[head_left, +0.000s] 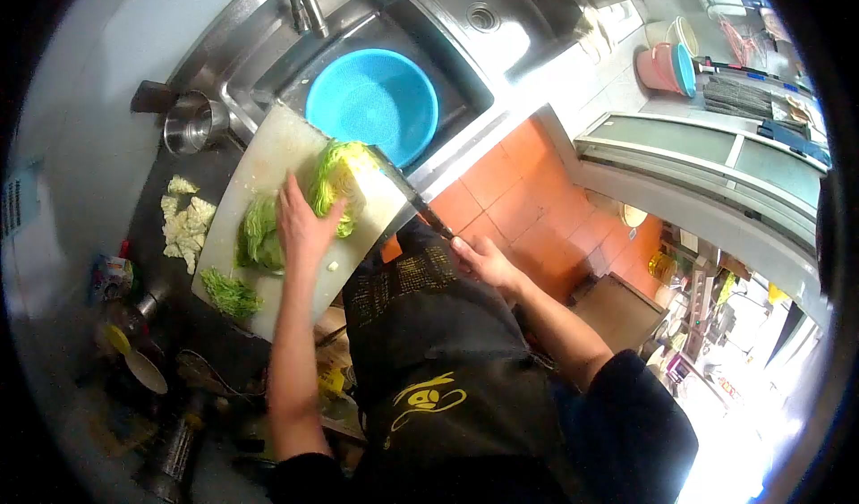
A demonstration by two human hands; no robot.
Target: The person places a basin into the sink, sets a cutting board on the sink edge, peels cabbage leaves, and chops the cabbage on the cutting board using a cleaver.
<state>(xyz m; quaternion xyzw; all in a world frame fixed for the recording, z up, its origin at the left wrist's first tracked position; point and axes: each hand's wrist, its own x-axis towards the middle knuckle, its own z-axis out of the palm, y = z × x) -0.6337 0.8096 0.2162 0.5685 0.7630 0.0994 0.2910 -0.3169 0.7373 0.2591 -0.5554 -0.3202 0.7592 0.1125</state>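
Note:
My left hand [305,225] lies over a white cutting board [371,222], fingers and thumb spread apart. It is between a cut cabbage [344,182] and a pile of sliced cabbage [260,233]; the thumb reaches the cut cabbage's edge. In my right hand [484,263] is the handle of a kitchen knife [407,191]. The blade points up and left, its tip end beside the cabbage's right side. Green shreds [231,293] sit at the board's lower left corner, and a small pale piece [332,266] lies near its lower edge.
A blue basin [373,101] stands in the sink [461,79] beyond the board, below a faucet [306,7]. A steel pot [191,122] and loose cabbage leaves [186,224] are on the dark counter at left. Orange floor tiles [519,186] show at right.

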